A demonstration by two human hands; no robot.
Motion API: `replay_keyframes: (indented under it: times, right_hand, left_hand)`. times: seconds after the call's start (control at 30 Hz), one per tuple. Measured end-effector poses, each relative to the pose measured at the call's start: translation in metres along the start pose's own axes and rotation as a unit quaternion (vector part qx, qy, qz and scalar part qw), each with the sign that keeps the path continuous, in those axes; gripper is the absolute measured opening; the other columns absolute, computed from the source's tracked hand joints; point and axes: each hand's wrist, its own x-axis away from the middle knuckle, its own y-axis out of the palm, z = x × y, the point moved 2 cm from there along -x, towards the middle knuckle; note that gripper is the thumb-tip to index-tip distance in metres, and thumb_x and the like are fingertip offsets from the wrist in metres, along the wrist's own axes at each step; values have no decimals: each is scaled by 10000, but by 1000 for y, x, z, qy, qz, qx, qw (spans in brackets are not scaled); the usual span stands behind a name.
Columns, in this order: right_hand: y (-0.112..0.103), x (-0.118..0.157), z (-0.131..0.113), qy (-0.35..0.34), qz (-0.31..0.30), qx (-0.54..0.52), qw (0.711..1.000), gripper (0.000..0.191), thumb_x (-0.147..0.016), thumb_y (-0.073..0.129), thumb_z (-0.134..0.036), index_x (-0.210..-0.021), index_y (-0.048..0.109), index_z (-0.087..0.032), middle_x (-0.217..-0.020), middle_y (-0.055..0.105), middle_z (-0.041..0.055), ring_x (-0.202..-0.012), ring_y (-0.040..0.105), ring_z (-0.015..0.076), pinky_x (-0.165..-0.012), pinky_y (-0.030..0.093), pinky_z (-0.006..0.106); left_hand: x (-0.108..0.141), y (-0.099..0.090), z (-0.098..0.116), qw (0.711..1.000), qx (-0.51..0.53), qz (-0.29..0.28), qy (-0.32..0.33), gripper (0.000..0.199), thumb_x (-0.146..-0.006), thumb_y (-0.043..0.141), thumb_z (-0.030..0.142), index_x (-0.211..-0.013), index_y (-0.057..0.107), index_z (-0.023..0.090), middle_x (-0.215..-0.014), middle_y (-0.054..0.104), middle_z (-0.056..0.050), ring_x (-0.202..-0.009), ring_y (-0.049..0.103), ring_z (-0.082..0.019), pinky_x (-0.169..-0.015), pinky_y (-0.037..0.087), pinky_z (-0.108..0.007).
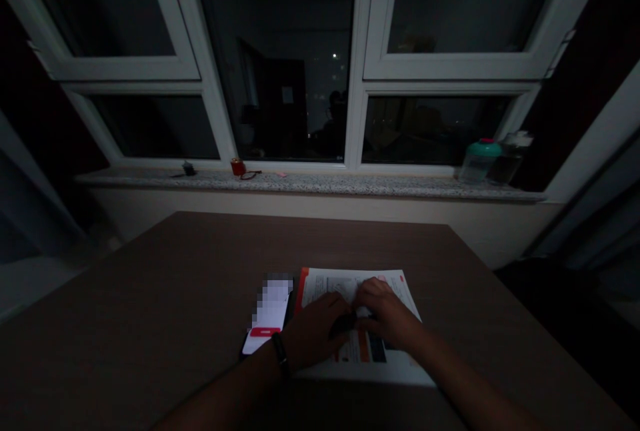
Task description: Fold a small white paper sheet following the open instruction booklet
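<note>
My left hand point(315, 327), with a dark band point(280, 354) on its wrist, is closed around a small dark object point(343, 324) that I cannot make out in the low light. My right hand point(387, 311) meets it from the other side, fingers curled, with what lies in them hidden. Both hands are over a printed booklet point(320, 277) with an orange left edge, which lies on the brown table. Just left of the booklet, a phone point(270, 307) lies with its screen lit and partly blurred out.
The wooden table point(225, 244) reaches toward a granite window sill point(320, 183). On the sill stand a teal-lidded bottle point(480, 161), a clear bottle point(513, 157), a red jar point(238, 167) and a small dark item point(189, 168). Dark windows rise behind.
</note>
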Motion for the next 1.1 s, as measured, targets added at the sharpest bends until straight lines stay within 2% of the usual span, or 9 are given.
replay_keyframes:
  times: [0.13,0.33,0.47,0.6,0.73,0.87,0.97,1.03,1.1]
  right_hand:
    - [0,0,0,-3,0,9,1000,189,-819,732,-290,-984,660,-235,-1028,619,47,-1044,519,252,-990,348,450]
    - [-7,6,-1,-38,32,-26,998,295,-840,702,-327,-1105,617,-230,-1077,616,67,-1054,524,257,-969,372,437]
    - [-7,7,-1,-51,37,-26,998,120,-933,586,-269,-1033,648,-244,-1035,639,50,-1040,542,236,-991,355,436]
    - [-9,4,-1,-49,43,-24,998,141,-971,532,-291,-975,663,-237,-982,647,46,-1006,552,225,-938,395,402]
    - [-9,5,0,-41,45,-19,998,150,-974,529,-290,-975,668,-232,-988,643,50,-1005,551,222,-916,416,383]
    - [-7,6,4,10,100,-9,995,162,-926,611,-292,-1073,636,-229,-1011,626,59,-1007,551,237,-887,438,378]
    - [-7,4,4,29,152,14,988,126,-901,636,-258,-1012,618,-202,-986,617,67,-972,553,242,-862,443,375]
    - [-6,2,2,24,142,39,989,33,-911,608,-218,-934,626,-201,-944,616,60,-940,556,235,-840,445,365]
    - [-6,0,0,10,105,61,993,68,-923,580,-186,-913,645,-204,-917,622,52,-926,561,226,-835,447,354]
  left_hand:
    - [-1,0,-1,1000,8,0,-2,286,-851,633,132,-1091,503,218,-1145,559,-41,-1055,535,-227,-879,441,-322]
    - [0,4,-4,999,16,27,-16,206,-919,562,152,-1106,513,223,-1133,561,-39,-1019,551,-211,-870,451,-314]
    - [1,6,-5,999,16,34,-18,195,-928,536,123,-1097,517,216,-1103,579,-28,-1011,558,-196,-878,451,-305]
    - [2,5,-4,999,-6,36,-12,249,-915,566,131,-1142,516,221,-1129,593,-28,-1043,554,-205,-906,447,-323]
    - [3,4,-5,997,-47,63,-18,305,-896,618,180,-1179,513,218,-1181,588,-46,-1107,530,-239,-968,424,-377]
    - [4,6,-5,996,-49,61,-33,238,-935,578,209,-1164,518,216,-1142,609,-45,-1060,559,-231,-933,452,-376]
    - [4,5,-2,997,-52,50,-26,273,-932,582,212,-1196,509,216,-1176,609,-53,-1085,559,-241,-943,455,-388]
    - [3,3,3,998,-55,38,-11,313,-914,594,188,-1214,507,216,-1207,602,-56,-1115,548,-247,-965,447,-394]
    - [3,2,6,998,-57,25,4,278,-912,584,171,-1181,529,211,-1191,606,-58,-1120,545,-245,-977,445,-390]
